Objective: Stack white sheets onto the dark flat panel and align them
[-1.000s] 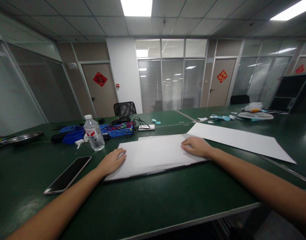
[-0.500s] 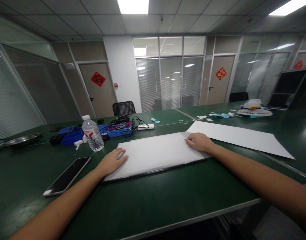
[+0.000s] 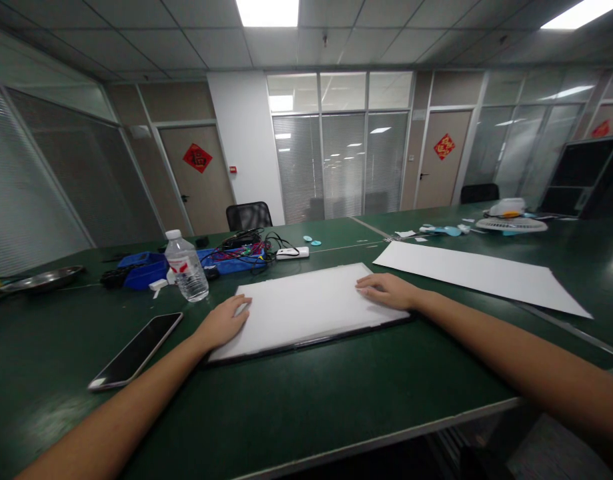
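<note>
In front of me on the green table lies a flat board with a dark edge, its top covered by a white sheet. My left hand rests on the sheet's left end, its fingers stretched out and thumb apart. On the right end, my right hand lies with its fingers extended over the surface, palm down. Neither hand grips anything. Beyond the right hand a second, long white sheet lies flat on the table, apart from the board.
A phone lies left of my left forearm, with a water bottle standing behind it. Further back are blue trays with tangled wires and a white power strip. A metal dish sits far left; a white fan-like object, far right.
My right hand has slid a little left over the board. The white covering's right edge now ends further left, apart from the long sheet. My left hand has shifted slightly left.
</note>
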{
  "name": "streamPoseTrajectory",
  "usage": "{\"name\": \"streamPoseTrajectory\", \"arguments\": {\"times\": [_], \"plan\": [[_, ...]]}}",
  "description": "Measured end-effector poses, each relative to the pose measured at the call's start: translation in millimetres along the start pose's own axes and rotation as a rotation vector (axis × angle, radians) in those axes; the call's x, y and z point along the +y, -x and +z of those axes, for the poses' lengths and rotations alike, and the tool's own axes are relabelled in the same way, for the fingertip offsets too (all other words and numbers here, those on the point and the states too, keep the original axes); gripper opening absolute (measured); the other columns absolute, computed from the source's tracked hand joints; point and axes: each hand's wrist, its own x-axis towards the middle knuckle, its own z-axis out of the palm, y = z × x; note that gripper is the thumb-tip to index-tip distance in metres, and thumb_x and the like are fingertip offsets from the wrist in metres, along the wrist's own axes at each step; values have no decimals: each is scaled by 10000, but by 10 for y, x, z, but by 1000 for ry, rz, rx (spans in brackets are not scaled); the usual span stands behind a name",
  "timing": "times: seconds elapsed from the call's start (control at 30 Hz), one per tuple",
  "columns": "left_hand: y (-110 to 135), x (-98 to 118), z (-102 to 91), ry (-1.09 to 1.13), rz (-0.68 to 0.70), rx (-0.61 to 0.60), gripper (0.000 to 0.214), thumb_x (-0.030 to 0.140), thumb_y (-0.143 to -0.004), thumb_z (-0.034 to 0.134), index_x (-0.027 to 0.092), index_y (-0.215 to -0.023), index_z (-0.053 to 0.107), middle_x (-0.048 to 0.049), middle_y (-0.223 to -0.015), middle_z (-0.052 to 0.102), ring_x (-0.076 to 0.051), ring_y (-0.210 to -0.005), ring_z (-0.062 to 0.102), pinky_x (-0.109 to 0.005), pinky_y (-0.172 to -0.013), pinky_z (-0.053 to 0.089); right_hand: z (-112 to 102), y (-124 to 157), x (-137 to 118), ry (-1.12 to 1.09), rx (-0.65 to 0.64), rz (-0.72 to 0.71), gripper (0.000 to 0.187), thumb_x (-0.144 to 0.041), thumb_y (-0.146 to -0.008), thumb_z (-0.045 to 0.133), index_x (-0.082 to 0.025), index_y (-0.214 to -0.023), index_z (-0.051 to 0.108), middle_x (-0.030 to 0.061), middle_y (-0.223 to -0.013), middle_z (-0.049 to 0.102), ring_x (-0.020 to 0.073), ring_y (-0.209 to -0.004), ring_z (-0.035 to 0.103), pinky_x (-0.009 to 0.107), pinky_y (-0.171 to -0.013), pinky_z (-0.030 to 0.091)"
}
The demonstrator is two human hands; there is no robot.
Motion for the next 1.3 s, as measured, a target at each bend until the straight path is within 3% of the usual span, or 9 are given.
{"name": "streamPoseTrajectory", "arguments": {"times": [0.13,0.3,0.43,0.57,0.73,0.9,1.03,1.2,1.3], "plan": [[-18,-30,-6,-11,-20,-22,575,400,-884,426,174,-1363,651,-104,-1514,570,-272,-1407,525,-422,-1210,356,-54,9,182,-1,71,55,495,-557,-1006,463,-241,-1288,718,72,-1330,694,257,-1228,632,421,-1100,450],[-44,-109,29,-12,-9,-10,572,357,-873,415,164,-1353,660,-103,-1510,574,-256,-1402,532,-393,-1213,347,-173,78,633,297,193,302,478,-454,-1003,468,-214,-1370,656,102,-1405,638,275,-1308,563,425,-1134,403],[-50,-134,47,-39,-13,-18,584,313,-863,410,149,-1370,646,-108,-1519,563,-246,-1411,523,-382,-1218,333,-248,207,1006,482,126,608,645,-495,-970,527,-131,-1502,521,203,-1531,495,343,-1415,443,477,-1152,357],[-47,-118,35,-49,-20,-24,594,296,-847,416,148,-1375,643,-104,-1520,563,-243,-1416,518,-373,-1219,331,-289,279,1128,453,40,712,622,-580,-994,442,-146,-1393,639,214,-1352,643,352,-1216,619,466,-982,488],[-34,-75,1,-49,-7,-25,602,278,-824,418,137,-1360,652,-107,-1503,580,-259,-1401,534,-380,-1212,350,-296,232,999,481,10,701,472,-512,-1008,428,-266,-1295,709,150,-1291,691,331,-1139,658,442,-902,506],[-12,-7,-21,-57,-11,-33,584,364,-908,376,123,-1370,641,-130,-1502,579,-267,-1393,540,-393,-1207,357,-272,141,787,574,68,726,455,-348,-1025,363,-119,-1166,730,253,-1131,712,338,-1014,690,456,-859,502],[4,32,-22,-63,-5,-32,610,462,-947,359,126,-1376,633,-141,-1505,573,-282,-1387,543,-410,-1198,370,-281,83,548,633,159,712,486,-359,-1053,291,-128,-1183,698,217,-1080,726,318,-970,696,416,-829,487],[14,50,-31,-77,-5,-20,601,476,-945,380,141,-1369,643,-135,-1495,585,-289,-1372,558,-404,-1187,385,-250,38,91,690,285,470,539,-474,-1074,251,-202,-1149,710,125,-979,765,254,-839,703,326,-747,440],[15,53,-36,-79,-7,-18,602,479,-943,385,144,-1371,644,-136,-1493,586,-289,-1372,558,-402,-1184,388,-158,5,-222,666,216,252,502,-492,-1067,310,-216,-1075,729,94,-892,773,225,-763,697,293,-686,407]]}}
